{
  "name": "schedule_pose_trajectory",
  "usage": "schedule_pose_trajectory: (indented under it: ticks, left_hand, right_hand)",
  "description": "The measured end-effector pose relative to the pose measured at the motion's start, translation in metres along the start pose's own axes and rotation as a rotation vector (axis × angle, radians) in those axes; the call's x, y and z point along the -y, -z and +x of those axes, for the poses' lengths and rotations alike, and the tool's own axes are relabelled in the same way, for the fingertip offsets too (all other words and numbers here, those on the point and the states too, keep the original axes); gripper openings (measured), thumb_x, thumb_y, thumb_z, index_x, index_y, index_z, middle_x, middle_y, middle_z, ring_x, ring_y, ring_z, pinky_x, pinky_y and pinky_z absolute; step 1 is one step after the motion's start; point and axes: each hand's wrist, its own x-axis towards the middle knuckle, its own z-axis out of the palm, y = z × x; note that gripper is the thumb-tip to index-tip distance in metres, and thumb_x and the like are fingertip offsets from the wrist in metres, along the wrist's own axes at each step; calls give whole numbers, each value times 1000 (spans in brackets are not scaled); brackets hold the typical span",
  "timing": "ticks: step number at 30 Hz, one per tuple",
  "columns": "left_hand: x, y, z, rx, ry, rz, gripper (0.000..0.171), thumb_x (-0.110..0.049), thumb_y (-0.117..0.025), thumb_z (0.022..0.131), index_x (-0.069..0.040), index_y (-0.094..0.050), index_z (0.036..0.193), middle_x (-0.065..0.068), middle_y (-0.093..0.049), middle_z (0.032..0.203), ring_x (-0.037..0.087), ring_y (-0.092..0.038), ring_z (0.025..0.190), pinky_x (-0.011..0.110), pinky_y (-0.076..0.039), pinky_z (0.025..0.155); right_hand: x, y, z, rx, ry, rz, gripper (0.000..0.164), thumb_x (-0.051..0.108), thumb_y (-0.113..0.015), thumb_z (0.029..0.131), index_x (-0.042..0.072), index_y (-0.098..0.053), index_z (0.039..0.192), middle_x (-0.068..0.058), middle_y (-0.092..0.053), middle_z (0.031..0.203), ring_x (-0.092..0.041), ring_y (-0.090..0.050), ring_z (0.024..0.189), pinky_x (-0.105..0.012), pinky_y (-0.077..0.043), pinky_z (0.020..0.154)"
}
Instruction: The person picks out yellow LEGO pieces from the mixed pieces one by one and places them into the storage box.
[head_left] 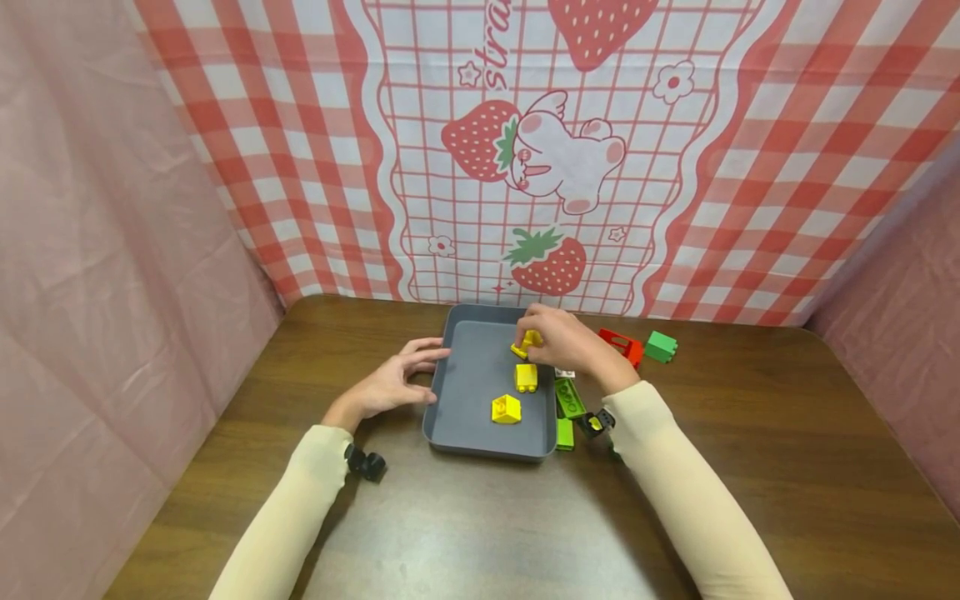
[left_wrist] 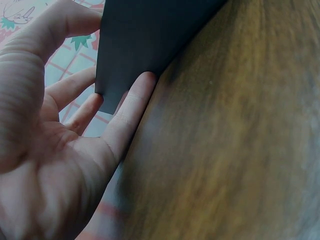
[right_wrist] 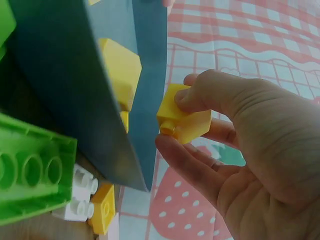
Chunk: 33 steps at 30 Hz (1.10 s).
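My right hand [head_left: 561,340] pinches a yellow building brick [right_wrist: 182,114] between thumb and fingers at the far right corner of the grey tray [head_left: 474,375]. The brick has a sloped side and a stud showing. Two more yellow bricks lie in the tray, a yellow block [head_left: 526,377] near the right wall and a sloped yellow brick [head_left: 506,409] closer to the front. My left hand [head_left: 393,379] touches the tray's left side with fingers spread. In the left wrist view its fingertips [left_wrist: 145,80] rest against the tray's outer wall.
Right of the tray lie green bricks [head_left: 569,398], a white brick [right_wrist: 80,192] and a small yellow-orange brick [right_wrist: 103,209]. Farther right are a red piece [head_left: 622,345] and a green brick [head_left: 661,347]. A strawberry-print curtain [head_left: 420,167] hangs behind the wooden table [head_left: 787,433].
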Motion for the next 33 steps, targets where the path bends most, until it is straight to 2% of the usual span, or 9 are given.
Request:
schedule_pose_trajectory:
  ticks: [6,20,29,33]
  left_hand:
    - [1,-1,0,-3,6,-6,78,1,-80,100,0,-46,170,18,-19,186,57,-34,165,50,-56,117]
    - [1,-1,1,-3,6,-8,78,1,-79,100,-1,-46,170,19,-19,186,57,-35,164,56,-55,120]
    - [1,0,1,-1,13,-10,79,0,-79,100,-2,-45,171,17,-19,187,55,-35,165,59,-53,122]
    - [1,0,1,-1,6,-1,79,-1,-80,100,-3,-45,171,17,-19,186,55,-36,165,63,-52,123]
  right_hand:
    - [10,0,9,16,30,-4,10,5,-80,99,8,-83,109,-11,-69,118,-28,-64,101,-46,-60,91]
    - [27,-5,24,55,40,6,12,6,-80,100,9,-83,111,-12,-71,124,-30,-66,106,-50,-61,99]
    - [33,-7,29,100,48,9,12,7,-80,102,9,-82,114,-11,-69,124,-27,-65,103,-45,-61,94]
    - [33,-5,31,164,69,5,13,8,-78,104,10,-83,116,-10,-69,123,-26,-64,101,-42,-58,91]
